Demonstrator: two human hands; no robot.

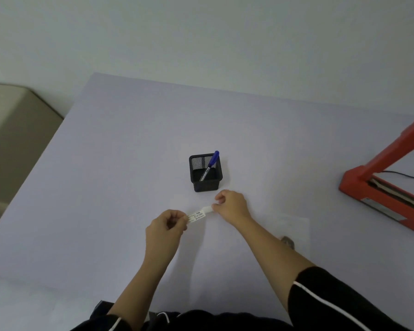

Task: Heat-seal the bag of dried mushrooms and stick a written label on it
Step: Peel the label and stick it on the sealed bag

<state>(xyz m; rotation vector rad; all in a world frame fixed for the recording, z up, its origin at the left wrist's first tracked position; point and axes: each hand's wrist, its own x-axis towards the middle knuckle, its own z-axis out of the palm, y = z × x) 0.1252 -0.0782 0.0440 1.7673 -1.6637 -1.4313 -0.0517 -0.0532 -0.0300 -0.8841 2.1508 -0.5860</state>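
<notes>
Between the two hands, just above the table (pixel 105 187), hangs the written label (pixel 196 216) – a small white strip with a few lines of handwriting. The left hand (pixel 167 225) pinches its left end between thumb and fingers (pixel 183 219). The right hand (pixel 232 204) pinches a plain white end on the other side, which looks like the backing coming away, though that is too small to tell for sure. Neither hand is spread; both are curled round the strip.

The bag (pixel 294 225) lies flat on the table to the right of the right forearm, clear and hard to make out, with one dark mushroom (pixel 287 242) showing near its lower edge. Whether its mouth is sealed cannot be told. Further right stands the red heat sealer (pixel 378 194) with its arm raised. Beyond the hands a black mesh pen holder (pixel 205 173) holds a blue pen (pixel 210 164).

Judging by this, the labelling step is in hand – the writing is done and the sticker is being freed. The next move calls for carrying the label over to the bag, sticky side down, and pressing it flat without creasing it.
</notes>
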